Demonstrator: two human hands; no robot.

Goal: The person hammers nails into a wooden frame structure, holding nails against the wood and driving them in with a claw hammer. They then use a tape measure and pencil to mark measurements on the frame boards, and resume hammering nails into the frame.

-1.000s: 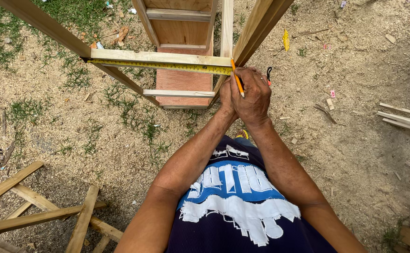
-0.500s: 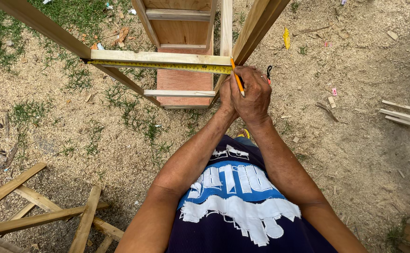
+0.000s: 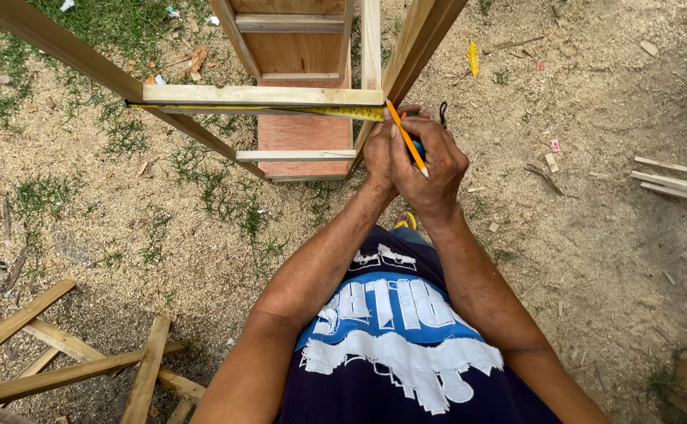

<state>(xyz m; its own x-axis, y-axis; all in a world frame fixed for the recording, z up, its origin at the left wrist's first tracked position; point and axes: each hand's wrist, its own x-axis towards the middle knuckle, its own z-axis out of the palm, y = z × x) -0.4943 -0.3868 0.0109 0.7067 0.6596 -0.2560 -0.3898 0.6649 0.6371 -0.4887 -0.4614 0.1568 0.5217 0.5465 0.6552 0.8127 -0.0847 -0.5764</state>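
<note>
Yellow tape measure runs along the underside of the pale wooden rail, ending right at the fingertips. Right hand pinches an orange pencil, tip up against the rail end. Left hand sits pressed beside it, fingers curled tight at the tape; exact grip hidden. Beyond the fingers: open wooden frame, nothing inside. Loose slats lie well behind on sawdust.

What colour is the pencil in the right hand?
Orange; the pencil in the right hand shows clearly in the head view.
</note>
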